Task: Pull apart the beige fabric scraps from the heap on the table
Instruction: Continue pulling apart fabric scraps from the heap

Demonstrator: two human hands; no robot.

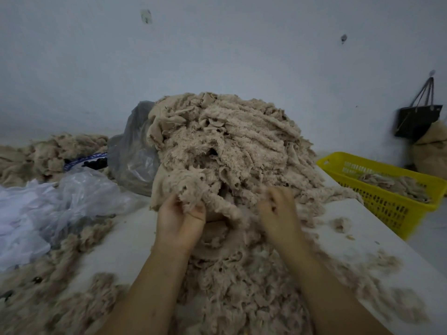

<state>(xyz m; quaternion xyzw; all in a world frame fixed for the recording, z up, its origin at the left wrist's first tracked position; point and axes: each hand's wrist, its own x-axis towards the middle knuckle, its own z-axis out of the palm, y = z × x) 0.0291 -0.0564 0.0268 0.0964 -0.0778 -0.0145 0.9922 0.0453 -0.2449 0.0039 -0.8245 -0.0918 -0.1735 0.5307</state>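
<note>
Both hands dug in at the foot of the beige heap (232, 146) on the white table (131, 240)

The left hand (180, 220) had its fingers curled round a fuzzy scrap (193, 187) at the heap's near edge. The right hand (278, 209) was blurry with curled fingers, so I couldn't tell if it held anything.

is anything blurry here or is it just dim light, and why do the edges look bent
Head view: the right hand is motion-smeared, its grip unreadable; the left hand, gripping scraps, and the heap are sharper. Light is dim and flat, no hard glare. Wide-angle lens bows the table edge and yellow basket.
</note>
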